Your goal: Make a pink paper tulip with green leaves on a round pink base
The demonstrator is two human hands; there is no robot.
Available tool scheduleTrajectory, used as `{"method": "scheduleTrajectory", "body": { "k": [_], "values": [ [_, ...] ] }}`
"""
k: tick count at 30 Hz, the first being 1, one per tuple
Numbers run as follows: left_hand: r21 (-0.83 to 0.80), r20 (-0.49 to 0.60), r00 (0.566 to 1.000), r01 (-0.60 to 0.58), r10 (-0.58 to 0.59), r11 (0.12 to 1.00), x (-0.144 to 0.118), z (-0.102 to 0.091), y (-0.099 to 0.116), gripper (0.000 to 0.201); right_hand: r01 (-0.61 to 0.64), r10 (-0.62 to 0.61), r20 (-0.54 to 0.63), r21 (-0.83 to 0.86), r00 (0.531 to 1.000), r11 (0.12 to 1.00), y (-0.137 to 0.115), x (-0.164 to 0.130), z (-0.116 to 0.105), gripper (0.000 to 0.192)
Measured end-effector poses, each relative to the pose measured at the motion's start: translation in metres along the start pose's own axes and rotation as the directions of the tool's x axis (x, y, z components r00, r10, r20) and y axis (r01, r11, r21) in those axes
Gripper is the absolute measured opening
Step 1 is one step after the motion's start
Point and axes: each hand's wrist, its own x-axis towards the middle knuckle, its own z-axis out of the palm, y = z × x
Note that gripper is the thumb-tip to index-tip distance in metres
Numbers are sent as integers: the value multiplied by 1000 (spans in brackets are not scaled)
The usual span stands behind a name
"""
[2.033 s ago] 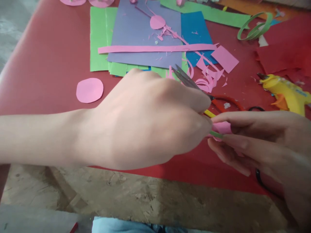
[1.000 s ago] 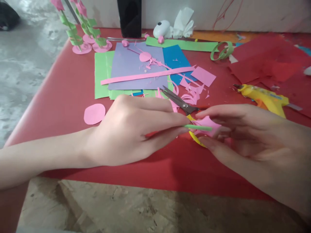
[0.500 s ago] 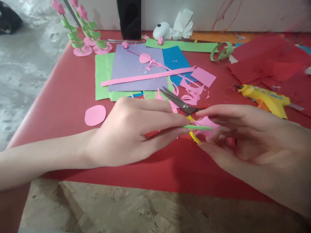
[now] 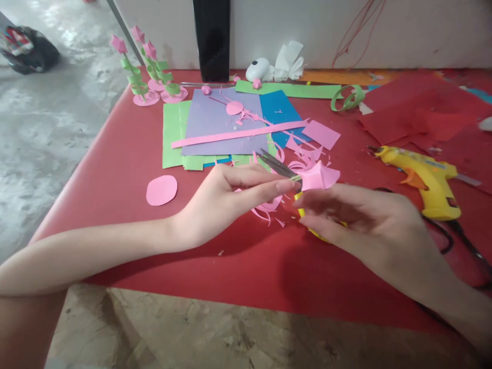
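Note:
In the head view, my left hand (image 4: 234, 197) is closed in a pinch on a thin green stem (image 4: 296, 178). A puffy pink paper star (image 4: 317, 177) sits at the stem's right end. Just below the star is my right hand (image 4: 365, 220), its thumb and fingers curved and apart, with nothing visible between them. Scissors (image 4: 277, 163) with yellow handles lie on the table behind both hands, their handles partly hidden by my right hand. To the left of my left hand, a pink paper disc (image 4: 162, 190) lies flat.
Finished paper flowers (image 4: 144, 97) stand at the back left. Sheets of lilac paper (image 4: 215, 115) and green paper (image 4: 171, 138) lie mid-table under pink scraps. A yellow glue gun (image 4: 421, 169) with a cord lies right, near red sheets (image 4: 423, 110). A green paper coil (image 4: 347, 97) stands behind.
The star has turned and come up above my right hand, whose fingers have come away from it. My left hand still pinches the stem. The view has shifted slightly.

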Motion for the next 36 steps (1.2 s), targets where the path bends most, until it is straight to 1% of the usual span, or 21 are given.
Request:
{"method": "scheduleTrajectory", "body": {
  "k": [3,6,8,10,12,16,19,21,23,24,26,27,29,31,33,36],
  "values": [
    [-149,-6,998,61,-62,987,-2,7,-8,22,-50,46,59,60,997,997,1,2,8,25],
    [-256,5,991,128,-131,958,-4,19,-11,25,-128,104,154,152,983,980,2,4,14,37],
    [-319,21,990,140,-140,937,-4,27,-11,29,-138,103,177,205,979,969,2,4,14,41],
    [-358,14,992,124,-127,926,-2,35,-10,32,-116,77,165,240,983,964,0,3,13,41],
    [-388,-5,991,124,-137,913,3,40,-10,34,-91,59,126,268,990,959,-3,2,12,39],
    [-443,-55,979,152,-196,884,13,50,-8,23,-73,51,73,350,996,934,-2,3,10,40],
    [-469,-85,979,125,-186,874,16,56,-6,21,-41,14,76,370,997,928,0,5,9,42],
    [-483,-70,981,126,-181,866,16,58,-5,23,-5,-22,69,367,997,930,0,7,7,43],
    [-468,-29,982,150,-185,871,15,55,-6,27,28,-55,64,357,996,934,-1,7,4,43],
    [-447,-6,983,164,-186,879,15,52,-7,33,43,-69,61,347,996,937,-1,7,2,42],
    [-362,29,985,170,-172,917,15,44,-9,50,71,-91,48,316,995,946,-1,9,0,40],
    [-314,33,989,148,-145,938,16,40,-10,53,84,-99,36,295,994,952,1,10,0,38],
    [-233,-12,997,67,-72,970,19,30,-11,50,113,-118,3,245,993,963,5,13,0,33],
    [-170,-52,998,20,-29,985,25,22,-10,42,140,-136,-32,190,990,972,10,16,1,27],
    [-106,-49,999,-13,7,994,30,15,-8,37,157,-151,-53,133,987,979,14,17,3,23],
    [22,-49,998,-36,37,999,34,9,-3,36,175,-171,-58,63,984,983,16,16,5,20]
  ]
}}
